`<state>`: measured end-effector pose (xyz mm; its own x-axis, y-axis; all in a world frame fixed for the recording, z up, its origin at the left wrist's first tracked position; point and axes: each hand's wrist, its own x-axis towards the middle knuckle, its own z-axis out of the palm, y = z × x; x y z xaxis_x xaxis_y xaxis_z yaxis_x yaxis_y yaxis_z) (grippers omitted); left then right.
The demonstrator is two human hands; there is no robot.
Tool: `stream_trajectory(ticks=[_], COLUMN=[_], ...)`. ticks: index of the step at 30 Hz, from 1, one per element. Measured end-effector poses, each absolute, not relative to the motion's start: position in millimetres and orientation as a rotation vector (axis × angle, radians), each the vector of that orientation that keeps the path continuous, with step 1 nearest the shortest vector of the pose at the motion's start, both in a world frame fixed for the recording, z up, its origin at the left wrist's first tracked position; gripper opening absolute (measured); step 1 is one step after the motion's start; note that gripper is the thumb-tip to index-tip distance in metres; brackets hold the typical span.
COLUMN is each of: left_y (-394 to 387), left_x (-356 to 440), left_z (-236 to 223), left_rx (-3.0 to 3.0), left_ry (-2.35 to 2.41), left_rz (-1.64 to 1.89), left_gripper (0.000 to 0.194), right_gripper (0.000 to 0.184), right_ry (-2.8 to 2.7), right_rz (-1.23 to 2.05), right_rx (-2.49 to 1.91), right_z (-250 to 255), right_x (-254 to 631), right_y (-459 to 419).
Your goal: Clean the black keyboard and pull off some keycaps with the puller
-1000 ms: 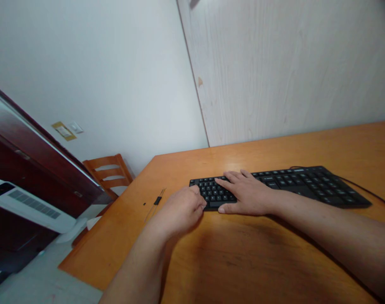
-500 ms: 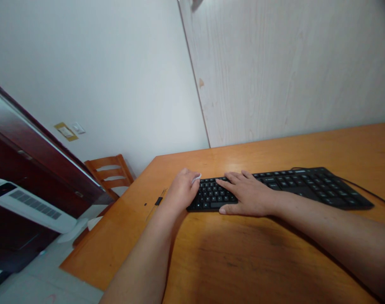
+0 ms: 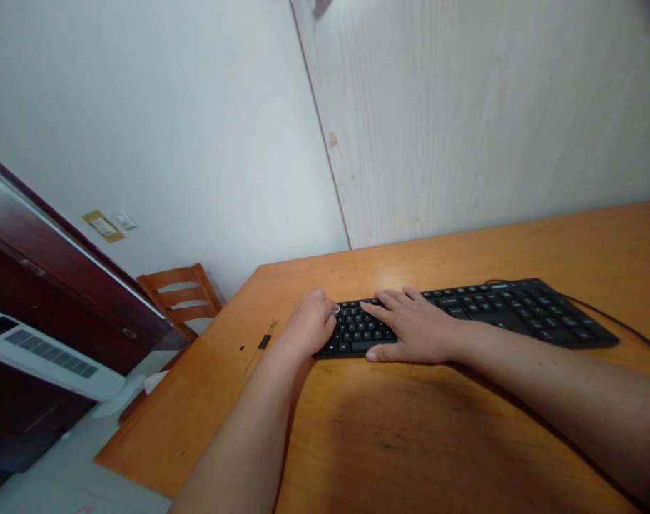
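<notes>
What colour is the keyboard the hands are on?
The keyboard is black with pale letters; the head view shows it best.

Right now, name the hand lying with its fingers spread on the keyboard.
The right hand: its fingers are spread across the black keyboard, while the left hand is curled at its end.

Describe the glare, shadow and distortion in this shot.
In the head view, pale glare sits on the wooden table just beyond the black keyboard; in the same view, a dark shadow spreads below the left hand and right hand; the wide lens tilts the scene, so the wall leans.
</notes>
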<state>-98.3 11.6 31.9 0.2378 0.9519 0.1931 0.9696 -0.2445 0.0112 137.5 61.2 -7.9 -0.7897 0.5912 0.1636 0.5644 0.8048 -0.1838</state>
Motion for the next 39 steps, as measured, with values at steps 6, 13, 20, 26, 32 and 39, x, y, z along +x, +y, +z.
stream_trajectory(ticks=[6, 13, 20, 26, 32, 39], left_y=[2.9, -6.4, -18.2, -27.3, -33.7, -22.2], left_x=[-93.2, -87.8, -77.5, -71.7, -69.0, -85.2], left_z=[38.2, 43.9, 50.1, 53.8, 53.6, 47.4], left_rx=[-2.451, -2.489, -2.530, -2.563, -2.647, -2.579], left_ry=[-1.821, -1.814, -1.823, -1.781, -1.746, -1.796], left_rz=[-0.171, -0.107, -0.075, -0.061, -0.084, -0.370], left_gripper=[0.024, 0.024, 0.020, 0.022, 0.020, 0.025], right_gripper=[0.106, 0.105, 0.104, 0.106, 0.105, 0.104], right_ry=[-2.781, -2.778, -2.765, -2.786, -2.776, -2.776], right_rz=[0.201, 0.202, 0.193, 0.189, 0.196, 0.193], right_rx=[-0.915, -0.918, -0.929, -0.917, -0.922, -0.918], right_z=[-7.8, -8.7, -10.2, -7.9, -8.4, -7.7], right_x=[137.6, 137.3, 137.0, 136.6, 137.3, 136.7], right_y=[61.0, 61.7, 61.4, 60.7, 60.9, 60.8])
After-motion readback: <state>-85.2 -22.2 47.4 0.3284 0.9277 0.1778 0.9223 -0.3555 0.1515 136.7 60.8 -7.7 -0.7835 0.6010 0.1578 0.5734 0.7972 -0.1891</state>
